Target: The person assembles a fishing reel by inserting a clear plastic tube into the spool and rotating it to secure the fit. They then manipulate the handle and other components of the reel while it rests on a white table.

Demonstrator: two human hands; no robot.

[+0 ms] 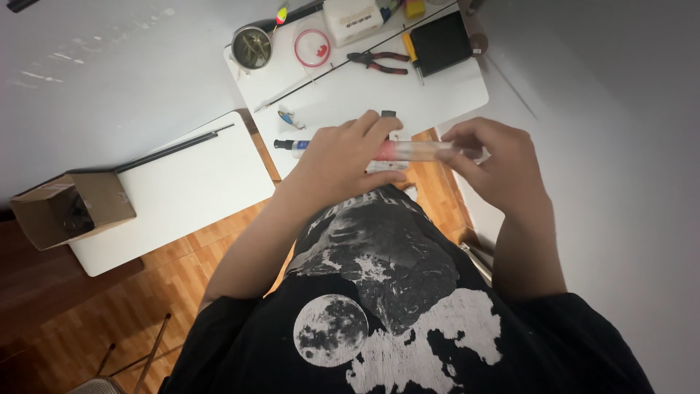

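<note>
Your left hand (348, 157) and right hand (490, 164) are both closed on one clear tube (412, 150) with a reddish band, held level above the near edge of the white table (350, 91) — left fingers wrapped over its left part, right fingertips pinching its right end. Beneath the tube on the table lie a pen-like tool with a dark tip (288, 144), red-handled pliers (379, 63) and a black pad (440, 42) further back — with a metal cup (252, 47) and a red-rimmed round lid (312, 47) near the far edge. To your left a second white surface (182, 190) carries an open cardboard box (69, 208) and a thin black rod (175, 147).
</note>
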